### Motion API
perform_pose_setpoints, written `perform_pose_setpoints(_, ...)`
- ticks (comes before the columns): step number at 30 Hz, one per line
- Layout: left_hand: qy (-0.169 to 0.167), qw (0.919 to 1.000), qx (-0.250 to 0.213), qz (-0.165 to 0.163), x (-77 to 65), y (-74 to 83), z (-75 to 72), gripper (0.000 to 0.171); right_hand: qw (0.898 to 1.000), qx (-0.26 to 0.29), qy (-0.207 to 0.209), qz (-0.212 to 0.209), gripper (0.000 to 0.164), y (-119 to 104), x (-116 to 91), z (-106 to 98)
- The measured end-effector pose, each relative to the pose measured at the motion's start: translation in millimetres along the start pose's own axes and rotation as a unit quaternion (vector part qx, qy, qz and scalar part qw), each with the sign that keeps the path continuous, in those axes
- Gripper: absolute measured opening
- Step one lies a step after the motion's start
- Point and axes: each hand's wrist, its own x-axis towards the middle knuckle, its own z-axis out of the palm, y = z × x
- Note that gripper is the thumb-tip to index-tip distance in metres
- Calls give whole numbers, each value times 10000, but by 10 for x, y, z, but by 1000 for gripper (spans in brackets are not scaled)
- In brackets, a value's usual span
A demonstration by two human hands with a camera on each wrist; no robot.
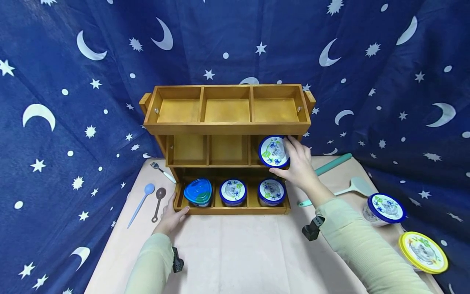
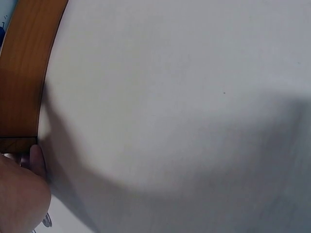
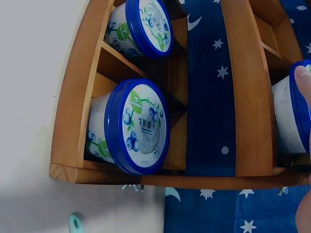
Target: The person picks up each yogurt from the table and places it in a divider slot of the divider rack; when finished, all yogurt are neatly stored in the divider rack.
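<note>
1. Wooden rack, three-tiered, in the frame's centre.
2. Right hand, right of centre, gripping a blue-lidded tub.
3. Left hand, lower left of centre, holding the rack's corner.
4. The blue-lidded tub: at the middle tier's right compartment.

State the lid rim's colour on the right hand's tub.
Dark blue rim, clearest in the head view.

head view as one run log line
right hand: holds blue-lidded tub in middle tier, right side | left hand: grips bottom tier, left corner
</note>
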Motion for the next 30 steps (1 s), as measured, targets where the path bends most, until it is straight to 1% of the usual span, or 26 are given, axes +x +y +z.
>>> perform_pose_setpoints(6, 50, 10000, 67, 33, -4, -2, 11, 91, 9992, 193, 197, -279, 94, 50, -53, -39)
perform_pose_setpoints(9, 46, 10000, 41, 52, 9, -6, 23, 93, 9983, 263, 321, -416, 95, 94, -89, -78)
perform_pose_setpoints(14, 95, 9999, 20, 59, 8, -5, 22, 94, 9973, 338, 392, -516, 97, 186, -160, -145)
perform_pose_setpoints(19, 147, 9999, -2, 71, 15, -18, 11, 92, 9981, 283, 378, -405, 97, 308, -259, -211)
perform_pose_setpoints(23, 137, 9999, -26, 73, 5, -17, 6, 92, 9993, 179, 311, -116, 97, 409, -350, -259)
perform_pose_setpoints(26, 134, 9999, 4, 74, -8, -5, 7, 92, 9998, 50, 190, 2, 97, 468, -411, -297)
perform_pose_setpoints(30, 129, 9999, 48, 57, -14, -3, 12, 91, 9999, -119, 46, -6, 98, 534, -477, -331)
